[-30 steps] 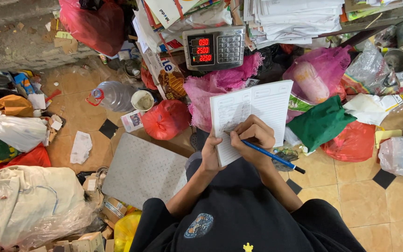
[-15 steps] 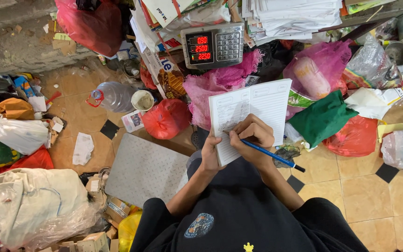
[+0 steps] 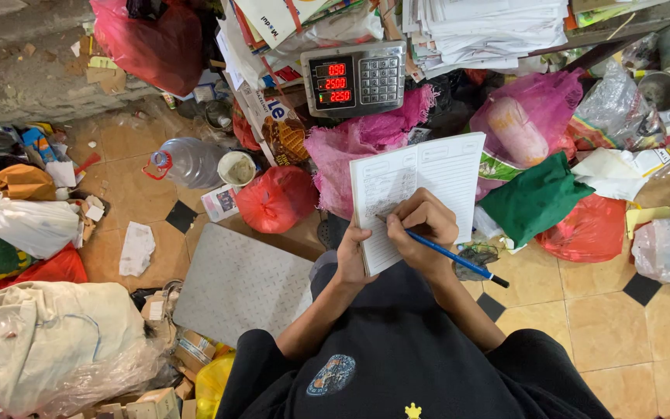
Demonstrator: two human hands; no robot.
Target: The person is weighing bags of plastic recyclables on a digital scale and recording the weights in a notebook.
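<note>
Notebook [image 3: 420, 194]: an open, white, lined paper book, held up at a slight tilt above the floor [image 3: 606, 326], in front of the person's dark shirt.
Left hand [image 3: 353, 256]: its grip was closed on the notebook's lower left corner, thumb on the page.
Right hand [image 3: 422, 226]: fingers curled tight around a blue pen [image 3: 459, 260], tip pressed to the left page, the pen's black end pointing out to the right.
Scale [image 3: 357, 77]: a grey, boxy weighing scale with red lit digits and a keypad, just beyond the notebook's top edge.
Pink bag [image 3: 350, 147]: crinkled plastic, directly behind the notebook and partly hidden by it.
Red bag [image 3: 277, 200]: knotted, glossy plastic, left of the notebook.
Green cloth [image 3: 535, 198]: a soft, folded bundle, just right of the notebook, resting against another red bag [image 3: 591, 229].
Metal plate [image 3: 238, 283]: a flat, grey, studded sheet lying on the floor beside the left forearm.
Water jug [image 3: 188, 161]: clear plastic, lying on its side, near a small white tub [image 3: 236, 167].
Floor: tan square tiles with small black diamond insets, crowded with bags along its far edge.
Paper stacks [image 3: 482, 27]: white sheets piled above the scale.
</note>
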